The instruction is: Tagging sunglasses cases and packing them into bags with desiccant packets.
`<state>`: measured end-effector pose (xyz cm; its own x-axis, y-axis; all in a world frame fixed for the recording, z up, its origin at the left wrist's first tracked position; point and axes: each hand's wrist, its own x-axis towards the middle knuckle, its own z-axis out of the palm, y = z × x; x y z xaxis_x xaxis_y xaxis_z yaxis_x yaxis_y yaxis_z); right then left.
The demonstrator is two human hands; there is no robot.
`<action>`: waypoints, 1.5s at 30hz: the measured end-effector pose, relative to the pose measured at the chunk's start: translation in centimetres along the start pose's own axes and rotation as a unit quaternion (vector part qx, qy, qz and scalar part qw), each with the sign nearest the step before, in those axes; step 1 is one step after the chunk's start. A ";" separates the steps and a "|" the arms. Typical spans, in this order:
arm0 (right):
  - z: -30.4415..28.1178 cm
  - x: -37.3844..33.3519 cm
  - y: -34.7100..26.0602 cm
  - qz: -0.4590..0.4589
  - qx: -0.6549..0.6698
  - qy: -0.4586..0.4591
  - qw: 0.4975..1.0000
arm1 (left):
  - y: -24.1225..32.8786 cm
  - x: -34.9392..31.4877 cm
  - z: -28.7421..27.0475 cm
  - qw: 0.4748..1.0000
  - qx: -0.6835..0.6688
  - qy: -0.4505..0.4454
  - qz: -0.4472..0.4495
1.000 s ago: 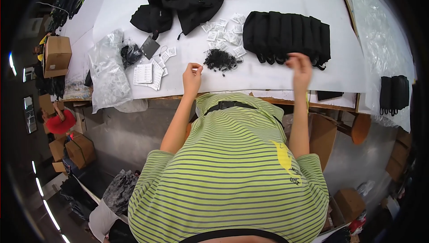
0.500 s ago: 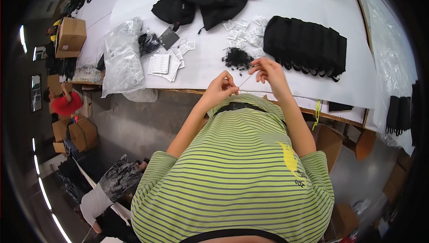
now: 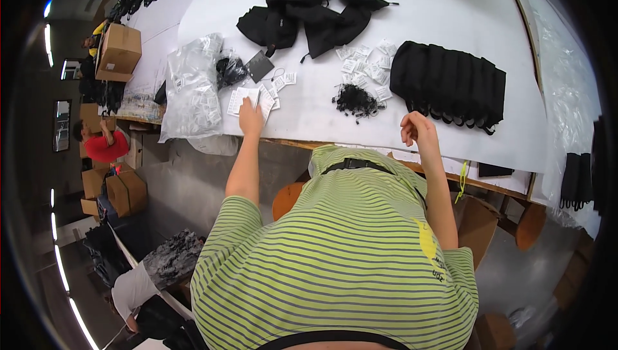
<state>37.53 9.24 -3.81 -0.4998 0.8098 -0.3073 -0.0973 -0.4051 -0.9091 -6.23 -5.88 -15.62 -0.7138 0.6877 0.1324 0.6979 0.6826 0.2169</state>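
Note:
My left hand is at the piles of white printed tags, its fingers closed on a white tag at the top. Near the table's front edge, my right hand hovers with its fingers curled in; whatever they hold, if anything, is too small to make out. A heap of thin black strings lies to the left of that hand. Beyond the strings are small white packets. A row of folded black fabric pouches with loops sits just past my right hand.
A clear plastic bag of white packets stands left of the tags, near a dark square card. Black fabric bags lie farther back on the white table. Cardboard boxes and a person in red are at the left.
My hands were close together with a thin strand between them. The left hand has moved left to the tags, and the right has drawn apart to the right and curled its fingers.

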 end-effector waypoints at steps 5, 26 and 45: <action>-0.3 -0.3 0.0 0.012 -0.001 -0.010 1.000 | -0.4 0.3 -1.7 1.000 -0.008 -0.003 -0.008; 0.5 -0.9 2.4 0.069 -0.110 -0.072 0.989 | 11.2 -6.6 -1.1 0.927 -0.306 -0.207 -0.068; 5.5 -0.6 -1.9 -0.064 -0.261 -0.105 0.958 | 21.7 -9.4 -11.9 0.876 -0.428 -0.189 0.117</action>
<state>33.30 7.22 -0.34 -0.6798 0.7134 -0.1699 0.2460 0.0036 -0.9693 14.93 -0.43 -0.59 -0.3736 0.9273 -0.0242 0.4076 0.1876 0.8937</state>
